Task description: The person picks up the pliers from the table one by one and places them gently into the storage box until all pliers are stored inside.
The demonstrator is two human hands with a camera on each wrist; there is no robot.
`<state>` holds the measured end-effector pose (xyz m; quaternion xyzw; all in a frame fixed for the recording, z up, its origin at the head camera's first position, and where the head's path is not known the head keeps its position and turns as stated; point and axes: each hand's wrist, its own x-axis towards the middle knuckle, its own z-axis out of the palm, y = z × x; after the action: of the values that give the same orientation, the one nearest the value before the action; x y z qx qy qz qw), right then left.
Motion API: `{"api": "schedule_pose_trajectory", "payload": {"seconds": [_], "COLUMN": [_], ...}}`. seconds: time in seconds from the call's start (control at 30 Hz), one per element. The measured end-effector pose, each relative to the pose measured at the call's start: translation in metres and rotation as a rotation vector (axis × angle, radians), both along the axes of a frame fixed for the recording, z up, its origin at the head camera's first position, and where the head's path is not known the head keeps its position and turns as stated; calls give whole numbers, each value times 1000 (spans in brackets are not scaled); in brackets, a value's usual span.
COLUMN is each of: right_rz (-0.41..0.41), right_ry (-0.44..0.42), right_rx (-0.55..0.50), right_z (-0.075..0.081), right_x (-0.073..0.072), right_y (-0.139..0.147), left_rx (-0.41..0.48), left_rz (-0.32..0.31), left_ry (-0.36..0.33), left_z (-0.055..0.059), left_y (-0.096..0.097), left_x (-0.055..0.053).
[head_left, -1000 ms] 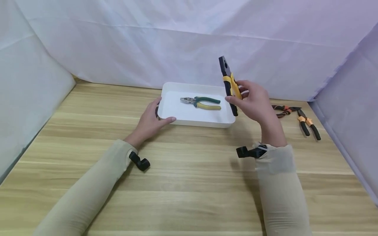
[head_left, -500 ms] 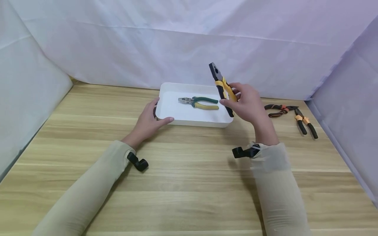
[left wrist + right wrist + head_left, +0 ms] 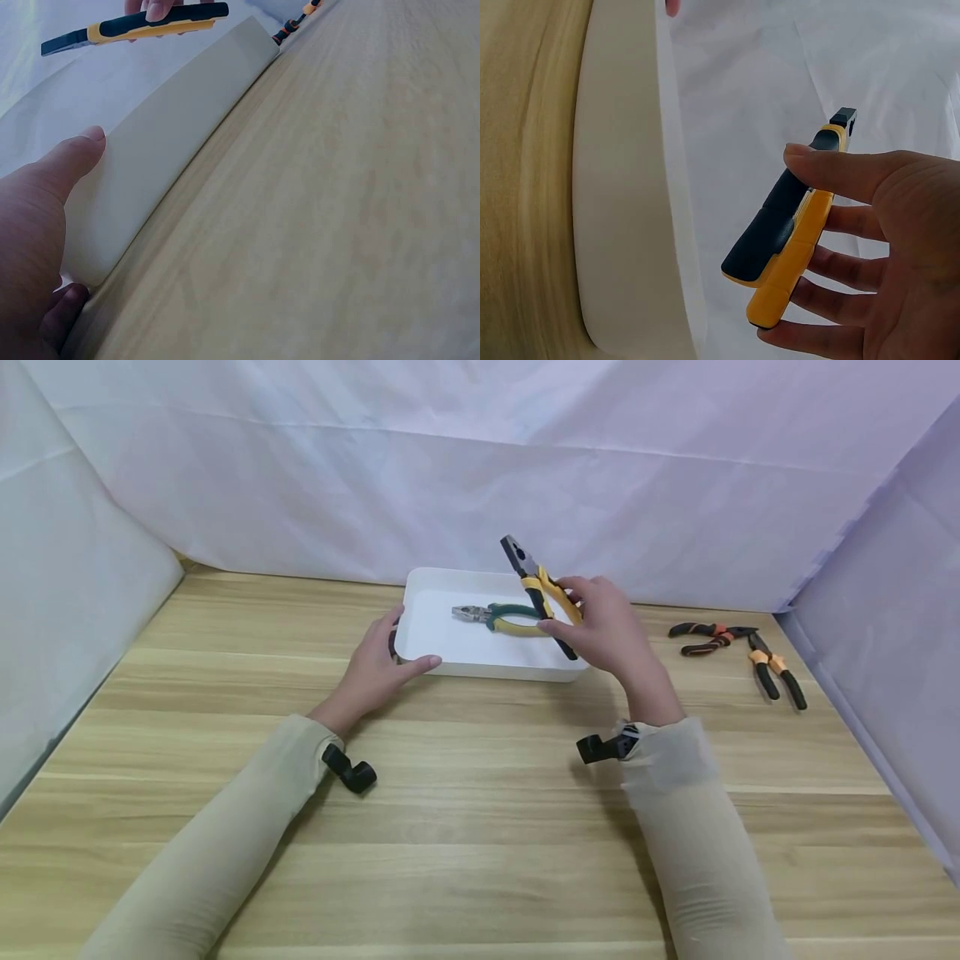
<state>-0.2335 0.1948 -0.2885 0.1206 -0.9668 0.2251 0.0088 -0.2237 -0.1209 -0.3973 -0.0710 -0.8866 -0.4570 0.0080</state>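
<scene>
At its left front corner the white tray (image 3: 495, 672) is gripped by my left hand (image 3: 367, 672), thumb on the front wall and fingers round the left side. Over the tray's right half, my right hand (image 3: 606, 631) holds combination pliers (image 3: 536, 592) with black and yellow handles, head tilted up and to the left. The thumb presses the black handle, fingers along the yellow one, as the right wrist view shows of these pliers (image 3: 780, 232). Inside the tray lie green and yellow pliers (image 3: 495, 617), their handle ends partly covered by the held pair and hand.
Right of the tray, on the wooden table (image 3: 480, 827), lie pliers with black and red handles (image 3: 722, 637) and, beside them, pliers with black and orange handles (image 3: 761, 662). White cloth (image 3: 337, 485) hangs close behind the tray and along both sides.
My right hand has moved left and slightly down with the black and yellow pliers, from the tray's right end to over its right half. The left hand keeps its grip on the tray.
</scene>
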Motion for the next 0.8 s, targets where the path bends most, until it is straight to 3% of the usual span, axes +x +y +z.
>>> {"api": "schedule_pose_trajectory", "payload": {"seconds": [0.4,0.8], "right_rz": [9,0], "right_ry": [-9,-74], "right_rx": [111,195], "right_z": [-11,-22], "right_x": [-4,-10], "right_y": [-9,-18], "left_rx": [-12,-7], "left_rz": [5,4], "left_ry": [9,13], "left_z": [-2,-2], "left_y": [0,0], "left_x": [-1,-2]}}
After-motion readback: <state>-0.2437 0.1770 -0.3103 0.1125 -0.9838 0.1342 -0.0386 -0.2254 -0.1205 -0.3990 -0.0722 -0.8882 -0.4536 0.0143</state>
